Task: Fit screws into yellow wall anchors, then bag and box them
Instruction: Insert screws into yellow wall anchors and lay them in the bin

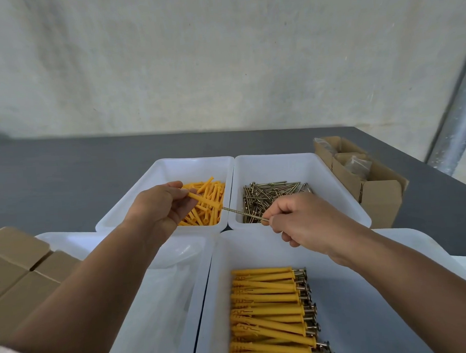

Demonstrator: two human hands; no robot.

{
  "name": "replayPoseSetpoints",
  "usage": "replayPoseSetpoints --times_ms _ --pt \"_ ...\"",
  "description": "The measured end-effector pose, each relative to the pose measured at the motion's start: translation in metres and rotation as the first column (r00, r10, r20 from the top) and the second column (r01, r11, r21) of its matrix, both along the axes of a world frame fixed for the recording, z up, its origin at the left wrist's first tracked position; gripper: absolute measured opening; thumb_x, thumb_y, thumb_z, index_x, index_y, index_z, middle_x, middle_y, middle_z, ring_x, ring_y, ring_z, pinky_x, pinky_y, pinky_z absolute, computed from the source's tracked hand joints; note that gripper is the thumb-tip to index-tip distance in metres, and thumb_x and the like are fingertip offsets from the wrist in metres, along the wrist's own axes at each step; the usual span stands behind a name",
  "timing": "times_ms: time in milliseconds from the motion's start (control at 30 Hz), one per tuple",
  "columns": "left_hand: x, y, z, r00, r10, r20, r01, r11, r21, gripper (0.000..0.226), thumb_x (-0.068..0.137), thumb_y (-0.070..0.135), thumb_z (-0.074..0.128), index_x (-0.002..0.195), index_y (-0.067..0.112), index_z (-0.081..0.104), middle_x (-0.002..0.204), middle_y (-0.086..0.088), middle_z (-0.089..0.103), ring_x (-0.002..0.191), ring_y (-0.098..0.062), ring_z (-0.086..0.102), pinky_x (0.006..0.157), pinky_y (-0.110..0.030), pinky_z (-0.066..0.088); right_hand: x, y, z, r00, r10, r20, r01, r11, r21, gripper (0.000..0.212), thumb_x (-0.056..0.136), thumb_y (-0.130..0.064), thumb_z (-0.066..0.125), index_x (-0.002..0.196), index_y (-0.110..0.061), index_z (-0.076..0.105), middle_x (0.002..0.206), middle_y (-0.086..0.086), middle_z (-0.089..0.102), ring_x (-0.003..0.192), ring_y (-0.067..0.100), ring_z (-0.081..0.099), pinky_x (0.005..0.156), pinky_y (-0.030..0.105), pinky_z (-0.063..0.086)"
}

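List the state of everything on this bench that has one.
left grip, pinching one yellow anchor
right grip, pinching screw, tip at anchor's mouth
anchor bin, partly full
screw bin, partly full
assembled sets, stacked in near bin
far cardboard box, flaps open

One yellow anchor (205, 201) is pinched in the left hand (163, 206) above the far left tub (194, 162), its open end slanted down to the right. A slender threaded screw (244, 214) is held by its head end in the right hand (306, 221), its tip set at the anchor's mouth. Loose anchors (213, 189) are heaped in that tub, and loose screws (270, 193) in the neighbouring tub (279, 161). Fitted anchors (267, 308), screw heads at the right, are stacked in rows in the near tub (365, 304).
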State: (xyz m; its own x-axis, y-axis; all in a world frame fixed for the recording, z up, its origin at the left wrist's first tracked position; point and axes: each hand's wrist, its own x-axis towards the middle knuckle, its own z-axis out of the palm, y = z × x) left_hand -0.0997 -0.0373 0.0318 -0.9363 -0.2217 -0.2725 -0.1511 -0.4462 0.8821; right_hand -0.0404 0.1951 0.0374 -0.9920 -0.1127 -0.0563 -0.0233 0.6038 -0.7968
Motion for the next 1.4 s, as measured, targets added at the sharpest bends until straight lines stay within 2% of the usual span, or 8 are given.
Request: replayPoseSetpoints --times_ms 167,333,567,800,967,1133,1300,1400 --pt "0.000 0.003 0.000 1.000 -0.012 -0.009 0.012 1.000 -0.008 0.017 0.093 -0.012 0.048 0.096 0.001 0.059 0.086 -0.019 0.068 0.068 -0.022 0.071 0.052 -0.028 0.059 0.001 -0.001 0.000 1.000 0.005 0.000 -0.005 1.000 0.019 0.024 0.089 -0.014 0.055 0.083 -0.030 0.072 0.084 0.005 0.072 0.067 0.014 0.059 0.076 0.042 0.058" --pt "0.002 0.006 -0.002 0.999 -0.021 -0.026 0.021 1.000 -0.007 0.016 0.091 -0.012 0.050 0.096 0.000 0.059 0.085 -0.021 0.069 0.064 -0.023 0.073 0.051 -0.028 0.058 0.000 0.000 0.001 1.000 0.011 0.002 -0.011 1.000 0.008 0.026 0.089 -0.013 0.053 0.085 -0.031 0.070 0.083 0.005 0.073 0.063 0.011 0.059 0.061 0.027 0.053" --pt "0.008 0.014 0.001 0.995 -0.081 -0.054 0.080 0.997 -0.020 0.016 0.089 -0.013 0.054 0.098 -0.001 0.059 0.072 -0.018 0.072 0.065 -0.024 0.073 0.051 -0.029 0.057 -0.001 0.003 -0.001 0.999 0.041 -0.010 -0.040 0.999 0.011 0.026 0.091 -0.012 0.052 0.087 -0.031 0.070 0.076 -0.005 0.069 0.061 0.005 0.061 0.055 0.018 0.052" --pt "0.013 0.021 0.004 0.979 -0.175 -0.099 0.171 0.984 -0.052 0.017 0.087 -0.014 0.055 0.098 -0.001 0.058 0.077 -0.021 0.072 0.071 -0.027 0.074 0.055 -0.030 0.059 -0.002 0.003 -0.002 0.997 0.077 -0.008 -0.077 0.997 -0.012 0.022 0.092 -0.011 0.055 0.098 -0.028 0.068 0.082 -0.003 0.068 0.059 0.003 0.062 0.053 0.017 0.051" --pt "0.017 0.024 0.003 0.962 -0.241 -0.127 0.230 0.969 -0.090 0.016 0.086 -0.014 0.056 0.092 0.000 0.058 0.079 -0.022 0.072 0.075 -0.028 0.074 0.059 -0.031 0.060 -0.001 0.004 0.000 0.991 0.132 -0.002 -0.132 0.991 -0.027 0.030 0.092 -0.011 0.058 0.108 -0.035 0.066 0.086 -0.003 0.069 0.059 0.004 0.065 0.054 0.016 0.050" --pt "0.020 0.027 0.002 0.939 -0.311 -0.148 0.295 0.948 -0.122 0.015 0.086 -0.014 0.056 0.086 0.001 0.059 0.078 -0.021 0.070 0.079 -0.028 0.074 0.059 -0.031 0.059 0.000 0.003 0.003 0.988 0.151 0.006 -0.151 0.988 -0.017 0.024 0.090 -0.010 0.062 0.102 -0.028 0.071 0.081 -0.004 0.071 0.059 0.005 0.067 0.056 0.019 0.053" --pt "0.021 0.029 0.001 0.919 -0.363 -0.155 0.334 0.925 -0.184 0.013 0.086 -0.009 0.059 0.083 0.003 0.061 0.078 -0.019 0.068 0.076 -0.027 0.073 0.061 -0.031 0.059 0.001 0.008 0.008 0.982 0.186 0.044 -0.189 0.979 0.078 0.016 0.091 -0.011 0.063 0.098 -0.023 0.070 0.082 0.001 0.073 0.062 0.008 0.069 0.057 0.021 0.056" --pt "0.017 0.025 0.001 0.934 -0.321 -0.154 0.273 0.923 -0.269 0.010 0.088 -0.002 0.061 0.082 0.005 0.062 0.077 -0.014 0.067 0.073 -0.024 0.071 0.063 -0.031 0.061 0.001 0.014 0.014 0.967 0.225 0.117 -0.249 0.934 0.258 0.018 0.092 -0.014 0.061 0.096 -0.031 0.067 0.083 0.002 0.075 0.065 0.011 0.072 0.066 0.029 0.060"
